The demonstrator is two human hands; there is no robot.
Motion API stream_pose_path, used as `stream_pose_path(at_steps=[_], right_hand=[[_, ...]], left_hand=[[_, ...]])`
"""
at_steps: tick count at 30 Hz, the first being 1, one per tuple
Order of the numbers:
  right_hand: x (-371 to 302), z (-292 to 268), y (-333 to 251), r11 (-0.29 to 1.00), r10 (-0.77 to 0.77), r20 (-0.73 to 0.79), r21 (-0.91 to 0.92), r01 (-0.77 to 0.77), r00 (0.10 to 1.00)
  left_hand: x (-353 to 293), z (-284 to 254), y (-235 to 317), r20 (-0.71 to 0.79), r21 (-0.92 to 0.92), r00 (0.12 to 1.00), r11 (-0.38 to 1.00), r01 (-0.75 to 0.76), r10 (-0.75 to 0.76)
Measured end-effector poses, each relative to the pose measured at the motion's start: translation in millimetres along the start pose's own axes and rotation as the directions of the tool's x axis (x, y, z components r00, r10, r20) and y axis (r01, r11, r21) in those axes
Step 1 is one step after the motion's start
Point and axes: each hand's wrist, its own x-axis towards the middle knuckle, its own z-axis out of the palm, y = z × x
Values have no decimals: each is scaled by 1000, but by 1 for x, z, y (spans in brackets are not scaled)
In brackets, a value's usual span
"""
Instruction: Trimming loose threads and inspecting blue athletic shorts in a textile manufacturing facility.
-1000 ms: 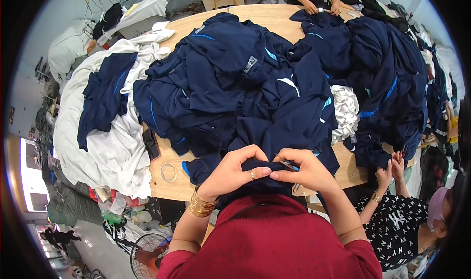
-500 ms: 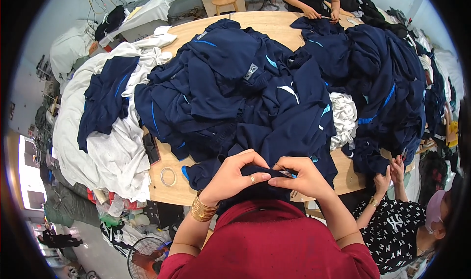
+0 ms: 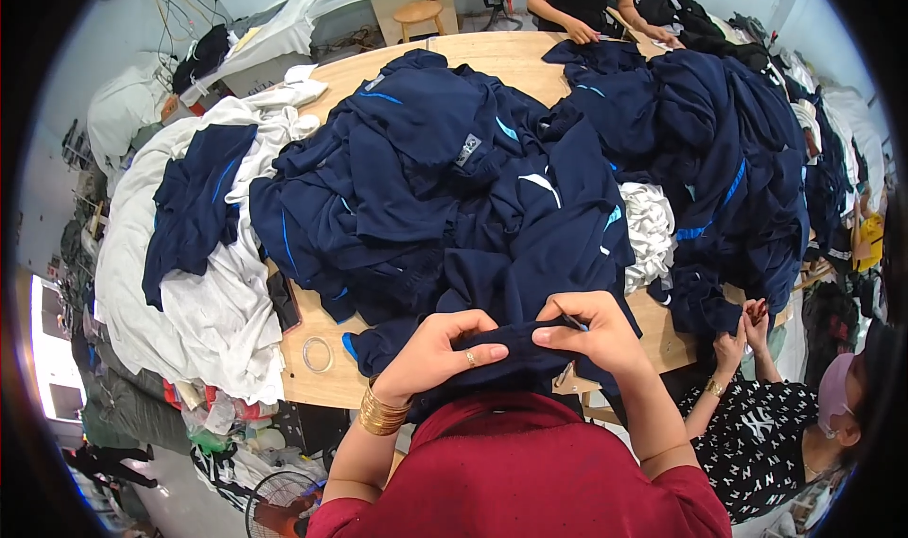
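Close to my body, a dark navy garment (image 3: 520,345) is stretched between my two hands near the front edge of the table. My left hand (image 3: 437,356) pinches its edge, thumb on top and fingers curled beneath. A short way off, my right hand (image 3: 594,334) grips the same edge with thumb and fingers. A small thin dark tool (image 3: 571,319) sticks out between the right fingers; its kind is mostly hidden. Just beyond my hands rises a large heap of navy garments (image 3: 397,183) with blue and white trim.
White cloth (image 3: 227,320) is heaped at left, a navy piece (image 3: 197,211) on top. A clear ring (image 3: 317,354) lies on the wooden table (image 3: 331,387). White strips (image 3: 648,240) separate the heap from another navy pile (image 3: 747,150). Co-workers' hands (image 3: 742,335) work at right and far right.
My hands have moved apart along the garment's edge, spreading a longer stretch between them. The right thumb has shifted right, and the dark tool shows more. The far co-worker's hands have separated.
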Motion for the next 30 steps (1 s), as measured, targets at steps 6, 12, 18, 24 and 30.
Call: stream_pose_path(at_steps=[6,12,18,24,30], right_hand=[[-4,-12,-6,985,-16,-91,169,31,996],[-6,-29,-4,949,-28,-257,296,106,966],[-8,-46,4,859,-45,-403,452,241,914],[-8,-44,3,874,20,-415,449,185,910],[-8,-42,10,930,3,-451,330,164,893]], left_hand=[[-4,-8,4,38,-5,999,1000,30,-29],[-6,-17,-1,42,25,998,999,36,-37],[-4,-23,-21,94,116,995,993,9,-20],[3,-15,-27,19,161,1000,987,-6,3],[9,-9,-26,-257,-52,965,996,-66,51]])
